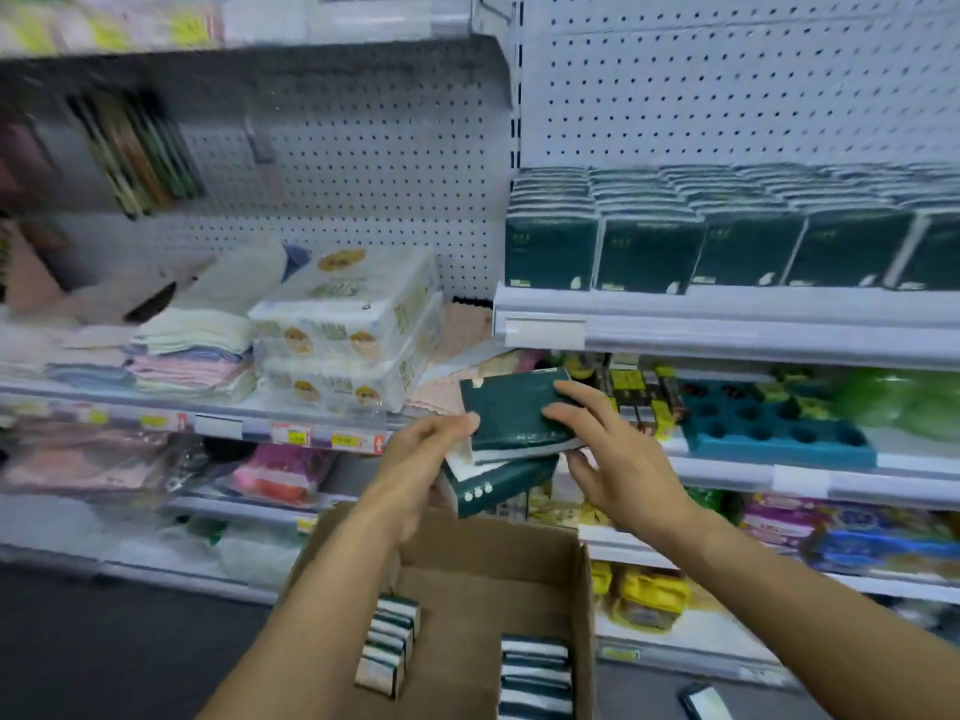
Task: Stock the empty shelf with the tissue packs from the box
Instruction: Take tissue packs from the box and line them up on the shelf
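- Two dark green tissue packs [514, 413] are held stacked above the open box [488, 574], below the shelf [727, 309].
- The left hand [415, 449] pinches the stack's left edge; the right hand [608, 449] is spread over its right end, fingers on top.
- The packs are judged light, soft and film-slick, so they are best clamped at both ends.
- The shelf front is filled; open room is judged to be above the row.
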A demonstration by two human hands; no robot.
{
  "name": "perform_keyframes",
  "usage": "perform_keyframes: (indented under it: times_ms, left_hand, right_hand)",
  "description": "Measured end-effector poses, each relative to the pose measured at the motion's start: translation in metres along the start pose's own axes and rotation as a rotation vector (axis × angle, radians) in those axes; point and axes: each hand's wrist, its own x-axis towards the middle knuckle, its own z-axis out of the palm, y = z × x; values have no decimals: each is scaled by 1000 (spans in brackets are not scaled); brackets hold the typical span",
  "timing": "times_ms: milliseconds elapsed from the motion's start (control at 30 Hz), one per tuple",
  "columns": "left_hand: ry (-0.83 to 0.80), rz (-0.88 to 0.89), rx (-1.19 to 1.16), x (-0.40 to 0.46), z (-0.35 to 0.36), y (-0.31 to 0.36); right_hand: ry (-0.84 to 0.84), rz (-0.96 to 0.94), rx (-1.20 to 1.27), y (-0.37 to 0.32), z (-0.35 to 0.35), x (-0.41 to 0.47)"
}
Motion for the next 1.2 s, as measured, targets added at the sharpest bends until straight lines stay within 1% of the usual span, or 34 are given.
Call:
perform_keyframes:
  times_ms: [100, 167, 233, 267, 300, 367, 433, 467, 500, 567, 667, 767, 867, 900, 967, 1033, 1067, 1133, 1200]
  left_hand:
    - [-14, 44, 0, -1, -12, 17]
    - [-34, 107, 47, 1, -20, 32]
    - [-47, 202, 191, 4, -24, 52]
    - [-64, 241, 274, 7, -26, 61]
    - [-88, 275, 343, 9, -25, 70]
    - [-133, 332, 427, 13, -23, 84]
    - [-195, 389, 455, 16, -18, 91]
    - [-235, 411, 446, 19, -15, 93]
    - [-278, 423, 447, 18, -10, 96]
    - [-352, 421, 448, 20, 0, 101]
    - [-413, 428, 414, 27, 20, 104]
    - [-379, 404, 268, 34, 41, 107]
    - [-315, 430, 203, 52, 53, 108]
    - [-307, 430, 207, 56, 56, 111]
    - [-300, 421, 203, 65, 64, 116]
    - [-295, 406, 197, 69, 74, 121]
    - [-288, 400, 200, 72, 80, 122]
    - [-283, 396, 215, 80, 94, 124]
    - [-287, 403, 233, 86, 110, 129]
  right_hand:
    - [32, 98, 140, 1, -13, 12]
    - [100, 257, 305, 2, -20, 24]
    - [151, 444, 468, 0, -31, 47]
    - [142, 492, 513, -2, -39, 59]
    - [86, 506, 522, -7, -48, 71]
    - [-137, 454, 472, -16, -69, 91]
    - [-380, 389, 374, -27, -86, 108]
    - [-458, 354, 318, -32, -92, 113]
    - [-500, 329, 259, -34, -96, 117]
    - [-535, 336, 152, -34, -103, 118]
    - [-543, 425, 129, -25, -116, 106]
    - [-454, 528, 287, -9, -139, 89]
    - [-330, 635, 430, 18, -170, 72]
    - [-256, 689, 468, 30, -180, 67]
    - [-51, 786, 583, 58, -199, 58]
    - [149, 843, 726, 85, -215, 53]
    - [219, 867, 786, 98, -220, 51]
    - [310, 900, 830, 120, -223, 50]
    - [370, 926, 784, 140, -219, 51]
